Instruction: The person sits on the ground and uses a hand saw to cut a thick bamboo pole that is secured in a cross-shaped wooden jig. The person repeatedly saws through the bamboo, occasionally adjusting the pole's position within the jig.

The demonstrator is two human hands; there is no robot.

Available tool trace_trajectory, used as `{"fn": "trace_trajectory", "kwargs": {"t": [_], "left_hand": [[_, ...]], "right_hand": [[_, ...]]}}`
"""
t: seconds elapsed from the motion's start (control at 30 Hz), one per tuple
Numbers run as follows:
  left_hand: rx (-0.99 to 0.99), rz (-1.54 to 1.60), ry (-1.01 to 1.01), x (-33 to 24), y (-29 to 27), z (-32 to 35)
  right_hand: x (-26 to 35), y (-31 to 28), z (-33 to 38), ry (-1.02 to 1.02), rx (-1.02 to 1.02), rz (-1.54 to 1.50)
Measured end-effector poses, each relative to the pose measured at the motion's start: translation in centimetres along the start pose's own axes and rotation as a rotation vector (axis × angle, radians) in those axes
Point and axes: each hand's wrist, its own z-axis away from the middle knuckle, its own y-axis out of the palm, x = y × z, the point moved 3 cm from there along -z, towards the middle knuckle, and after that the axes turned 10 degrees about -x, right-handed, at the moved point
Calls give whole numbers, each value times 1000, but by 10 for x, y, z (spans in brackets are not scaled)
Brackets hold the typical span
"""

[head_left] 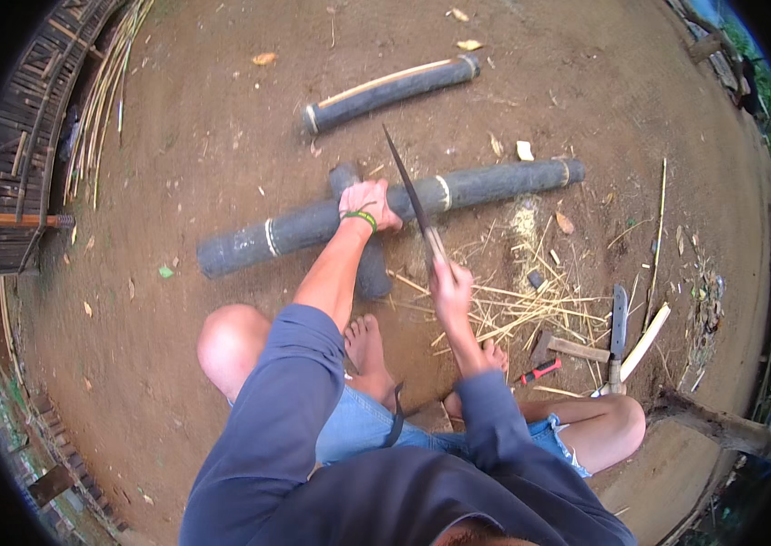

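A long dark bamboo pole with pale rings at its joints lies across a shorter dark piece on the dirt ground. My left hand is closed over the pole where the two cross, pressing on it from above. In my right hand is the pale handle of a handsaw, whose long dark blade tapers to a point. Its blade crosses the pole just right of my left hand and points away from me. Whether its edge cuts into the bamboo, I cannot tell.
Another dark bamboo length lies farther off. Thin split strips are scattered to the right, near a machete, a wooden-handled tool and a red-handled tool. Slatted bamboo structure and long thin sticks stand at left.
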Motion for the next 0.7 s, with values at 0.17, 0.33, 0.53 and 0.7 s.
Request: {"fn": "trace_trajectory", "kwargs": {"t": [0.17,0.33,0.53,0.7], "left_hand": [[6,-12,-37,18,12,9],[-32,-15,-32,23,16,17],[42,-7,-20,-3,5,6],[2,-27,-39,9,8,24]], "right_hand": [[28,-1,27,-64,-24,111],[21,-50,85,-107,-31,107],[30,42,-37,13,-59,23],[33,35,-16,-32,-40,26]]}}
